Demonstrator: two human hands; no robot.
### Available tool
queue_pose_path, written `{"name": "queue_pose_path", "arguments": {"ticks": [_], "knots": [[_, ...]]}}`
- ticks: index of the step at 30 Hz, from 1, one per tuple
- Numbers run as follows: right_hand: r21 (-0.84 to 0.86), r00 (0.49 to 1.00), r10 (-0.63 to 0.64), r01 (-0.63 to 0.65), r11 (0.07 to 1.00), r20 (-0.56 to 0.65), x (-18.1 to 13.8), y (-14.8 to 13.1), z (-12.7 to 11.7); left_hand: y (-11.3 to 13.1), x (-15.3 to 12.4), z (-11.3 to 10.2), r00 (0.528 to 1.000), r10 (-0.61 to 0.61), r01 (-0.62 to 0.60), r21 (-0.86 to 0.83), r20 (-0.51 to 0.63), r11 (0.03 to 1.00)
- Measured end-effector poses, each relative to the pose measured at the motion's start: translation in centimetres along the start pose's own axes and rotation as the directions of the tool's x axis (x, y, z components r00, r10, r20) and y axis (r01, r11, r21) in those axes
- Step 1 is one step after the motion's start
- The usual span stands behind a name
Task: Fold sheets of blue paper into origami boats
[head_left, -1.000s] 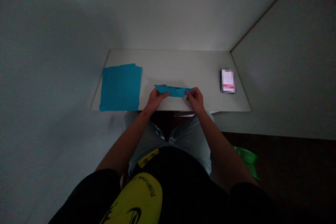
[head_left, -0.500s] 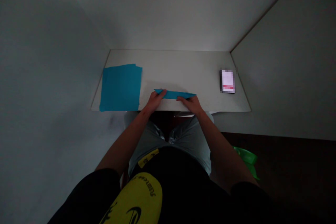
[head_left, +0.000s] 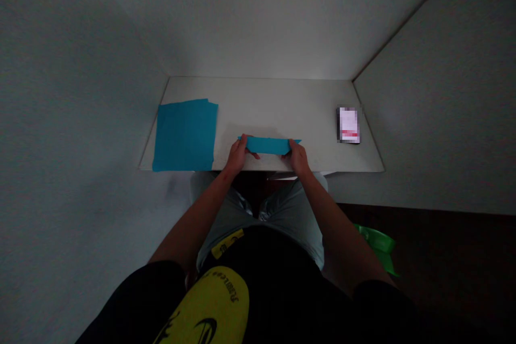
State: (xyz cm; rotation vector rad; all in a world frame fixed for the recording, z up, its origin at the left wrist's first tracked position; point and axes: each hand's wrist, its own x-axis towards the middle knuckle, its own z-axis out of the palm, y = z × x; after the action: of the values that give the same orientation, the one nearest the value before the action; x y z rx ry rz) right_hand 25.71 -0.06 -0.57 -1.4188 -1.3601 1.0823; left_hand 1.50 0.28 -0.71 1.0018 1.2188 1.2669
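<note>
A narrow folded strip of blue paper (head_left: 268, 145) stretches sideways between my hands, close to the front edge of the white table (head_left: 278, 99). Its left end is pinched by my left hand (head_left: 237, 155), thumb on top and some fingers underneath. At the other end my right hand (head_left: 298, 158) grips the strip the same way, with its thumb over the near face. Pointed tips of the paper stick out past both hands. To the left, a stack of blue paper sheets (head_left: 185, 135) lies flat, its edges slightly out of line.
A phone (head_left: 349, 124) with a lit, blurred screen lies at the table's right side. Walls enclose the table at the back, left and right. A green plastic object (head_left: 377, 244) is on the dark floor at lower right.
The strip has turned so more of its broad face shows. My right thumb has slid outward to the right end, and my left grip has shifted, with fingers now showing below the strip.
</note>
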Motion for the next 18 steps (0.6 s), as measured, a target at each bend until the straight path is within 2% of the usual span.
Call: {"name": "queue_pose_path", "arguments": {"ticks": [4, 12, 18], "knots": [[0.118, 0.993, -0.005, 0.019, 0.993, -0.115, 0.17, -0.02, 0.06, -0.03, -0.35, 0.04, 1.0, 0.003, -0.003, 0.025, 0.022, 1.0], [0.199, 0.986, -0.044, 0.076, 0.977, -0.159, 0.07, -0.19, -0.28, 0.28, -0.56, 0.03, 0.999, 0.008, -0.008, 0.006, 0.045, 1.0], [0.198, 0.987, -0.111, 0.132, 0.971, -0.113, -0.35, -0.72, -0.54, 0.4, -0.37, 0.21, 1.0, 0.022, -0.022, -0.039, 0.021, 0.999]]}}
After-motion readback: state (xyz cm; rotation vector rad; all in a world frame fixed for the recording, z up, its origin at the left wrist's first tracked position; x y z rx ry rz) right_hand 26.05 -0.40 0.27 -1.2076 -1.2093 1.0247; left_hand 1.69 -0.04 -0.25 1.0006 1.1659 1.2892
